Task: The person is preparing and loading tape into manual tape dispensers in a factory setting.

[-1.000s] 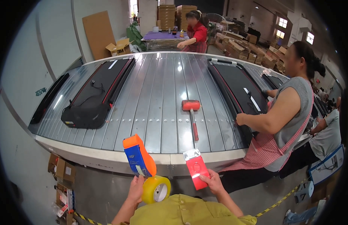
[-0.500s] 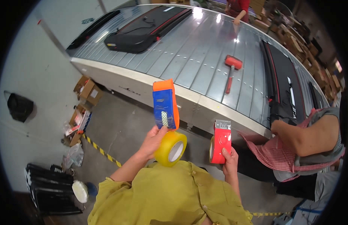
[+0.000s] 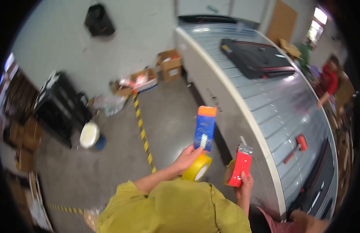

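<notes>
Closing around the lower end of a blue-and-orange tape dispenser (image 3: 205,130), the left hand (image 3: 187,157) sets its thumb on the blue face, with no visible gap in the grip. The dispenser's long axis runs nearly straight up the view, orange end farthest from the body, and a yellow tape roll (image 3: 191,169) hangs beneath it. Just to the right, the right hand (image 3: 245,182) pinches the bottom of a red tape dispenser (image 3: 242,165), thumb on the face and fingers mostly hidden behind. That one leans rightward at the top, its clear end pointing up the view and its own tape roll (image 3: 229,173) along the left side. Both dispensers are in the air before the yellow-green shirt (image 3: 176,206).

Grey floor (image 3: 164,112) lies below, crossed by yellow-and-black striped tape (image 3: 140,124). To the right stretches a long table (image 3: 261,105) with a ribbed metal top, bearing a red mallet (image 3: 301,142) and, farther along, a black case (image 3: 253,58). A cardboard box (image 3: 172,72) sits near the pale wall (image 3: 141,31); a person in red (image 3: 330,79) stands across the table.
</notes>
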`<state>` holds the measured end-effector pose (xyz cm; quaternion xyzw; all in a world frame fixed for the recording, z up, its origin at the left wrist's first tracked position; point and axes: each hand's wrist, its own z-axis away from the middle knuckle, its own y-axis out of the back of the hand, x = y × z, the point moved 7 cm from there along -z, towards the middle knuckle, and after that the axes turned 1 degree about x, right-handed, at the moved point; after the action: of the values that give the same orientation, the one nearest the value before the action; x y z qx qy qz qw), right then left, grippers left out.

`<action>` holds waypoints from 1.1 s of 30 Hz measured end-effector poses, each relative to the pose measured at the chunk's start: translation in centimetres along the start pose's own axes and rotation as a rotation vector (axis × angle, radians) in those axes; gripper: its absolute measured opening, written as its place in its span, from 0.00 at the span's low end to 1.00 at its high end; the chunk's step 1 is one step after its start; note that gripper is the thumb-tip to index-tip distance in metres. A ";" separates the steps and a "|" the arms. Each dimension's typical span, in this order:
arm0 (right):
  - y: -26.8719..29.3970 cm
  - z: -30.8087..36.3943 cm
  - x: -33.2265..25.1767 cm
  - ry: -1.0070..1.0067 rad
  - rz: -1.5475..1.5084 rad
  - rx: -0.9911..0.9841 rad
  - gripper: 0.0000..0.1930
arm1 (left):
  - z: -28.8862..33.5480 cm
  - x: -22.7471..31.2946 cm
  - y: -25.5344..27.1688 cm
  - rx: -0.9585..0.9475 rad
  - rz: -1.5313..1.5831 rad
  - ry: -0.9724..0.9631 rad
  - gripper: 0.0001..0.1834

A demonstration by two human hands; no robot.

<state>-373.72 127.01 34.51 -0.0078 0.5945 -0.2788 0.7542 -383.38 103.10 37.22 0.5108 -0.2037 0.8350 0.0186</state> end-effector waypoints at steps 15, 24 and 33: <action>-10.3 -2.5 5.7 -0.166 0.152 0.012 0.15 | -0.6 0.2 13.8 0.187 0.190 -0.059 0.17; -6.2 -5.3 5.7 -0.196 0.153 0.031 0.13 | 0.1 -2.9 18.0 0.380 0.176 -0.111 0.15; -13.7 -10.5 9.0 -0.309 0.262 -0.138 0.14 | 2.3 -1.5 24.0 0.543 0.309 -0.067 0.15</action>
<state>-387.58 114.94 28.14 -0.0248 0.4854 -0.1325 0.8638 -386.47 80.55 29.16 0.4873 -0.0492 0.8345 -0.2524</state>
